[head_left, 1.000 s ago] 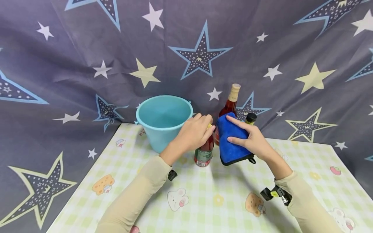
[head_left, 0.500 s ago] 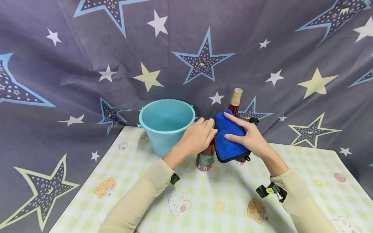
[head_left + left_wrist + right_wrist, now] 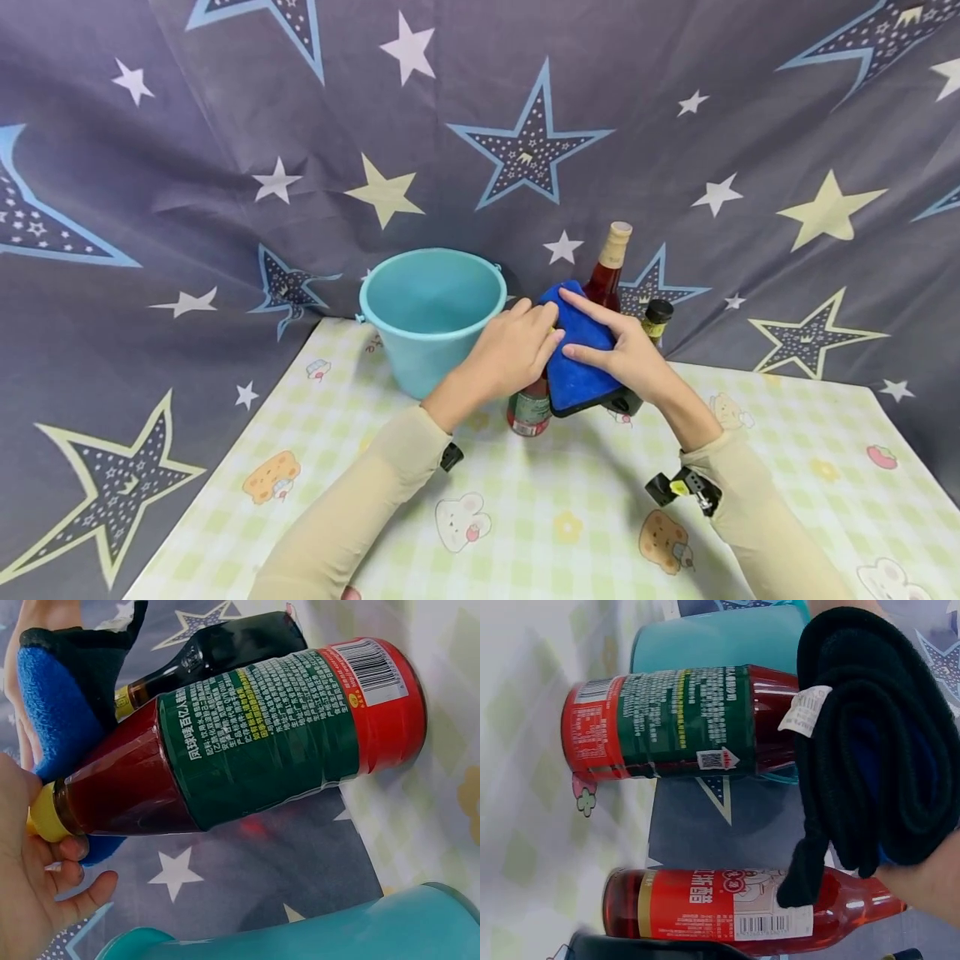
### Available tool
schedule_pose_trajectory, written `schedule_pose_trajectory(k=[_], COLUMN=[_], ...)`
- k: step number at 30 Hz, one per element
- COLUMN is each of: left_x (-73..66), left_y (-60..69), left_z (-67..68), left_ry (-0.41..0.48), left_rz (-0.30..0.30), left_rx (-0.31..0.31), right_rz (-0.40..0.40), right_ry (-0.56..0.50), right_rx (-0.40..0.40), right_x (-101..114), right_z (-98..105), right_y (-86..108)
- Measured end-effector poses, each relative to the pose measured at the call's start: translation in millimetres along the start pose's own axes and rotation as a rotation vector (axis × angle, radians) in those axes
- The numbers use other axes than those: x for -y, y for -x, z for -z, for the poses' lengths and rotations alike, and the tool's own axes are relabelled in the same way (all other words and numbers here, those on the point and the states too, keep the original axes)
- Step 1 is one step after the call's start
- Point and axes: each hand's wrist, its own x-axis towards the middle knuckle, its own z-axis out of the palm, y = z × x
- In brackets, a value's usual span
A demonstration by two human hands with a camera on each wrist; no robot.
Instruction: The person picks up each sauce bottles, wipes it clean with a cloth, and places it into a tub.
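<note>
My left hand [image 3: 513, 346] holds a glass sauce bottle [image 3: 262, 742] by its yellow cap [image 3: 46, 812]. The bottle carries a green and red label and dark red contents; its base is at the tabletop. In my right hand [image 3: 633, 354] is a folded blue cloth [image 3: 579, 371] with a black edge, gripped between thumb and fingers. The cloth lies right against the upper part of the bottle, near the left fingertips. From the right wrist view, the cloth's dark folded side and white tag [image 3: 807, 711] hide the bottle's neck.
A light blue bucket [image 3: 397, 354] stands just left of the bottle. Behind the cloth rise a taller red-labelled bottle [image 3: 705, 904] and a dark bottle with a black cap [image 3: 658, 312]. A star-patterned curtain [image 3: 465, 100] hangs behind the checked tablecloth [image 3: 525, 517].
My right hand has moved left with the cloth, up to the bottle and the left hand. The left hand keeps its grip on the cap. The head view has shifted slightly.
</note>
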Motion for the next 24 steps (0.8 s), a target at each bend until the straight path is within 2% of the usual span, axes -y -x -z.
schedule_pose_trajectory(k=[4, 8, 15, 19, 24], left_x=[0.2, 0.5, -0.8, -1.3, 0.0], left_y=[-4.0, -4.7, -0.3, 1.2, -0.8], left_z=[2.0, 0.8, -6.8, -7.6, -6.0], left_ry=[-0.005, -0.002, 0.000, -0.002, -0.016], left_rz=[-0.004, 0.006, -0.004, -0.004, -0.013], left_rx=[-0.019, -0.002, 0.010, 0.009, -0.034], right_rz=[0.047, 0.087, 0.055, 0.059, 0.058], right_ry=[0.055, 0.119, 0.238, 0.272, 0.294], right_rx=[-0.009, -0.002, 0.022, 0.038, 0.027], right_x=[-1, -2, -7, -9, -11], right_z=[-1, -2, -10, -14, -16], right_y=[-3.3, -4.1, 5.4, 9.2, 9.6])
